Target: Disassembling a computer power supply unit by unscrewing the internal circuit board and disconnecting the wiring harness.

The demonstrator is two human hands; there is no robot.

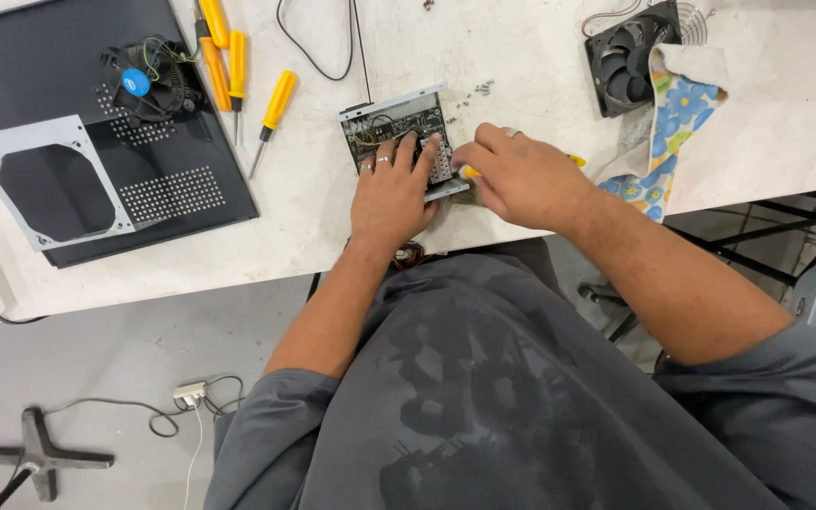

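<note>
Presently my left hand (391,194) presses flat, fingers spread, on the small open metal-cased circuit unit (399,127) at the white table's (332,227) near edge, while my right hand (521,175) clenches a yellow-handled screwdriver (472,172) beside it; rigid yet fragile, I judge, best gripped by its metal frame.

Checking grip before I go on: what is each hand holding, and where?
Left hand presses flat on the metal-cased board, fingers on top. Right hand grips a yellow-handled screwdriver by its handle.

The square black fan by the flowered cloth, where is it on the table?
In the head view the black fan sits at the table's far right, partly under the flowered cloth.
</note>
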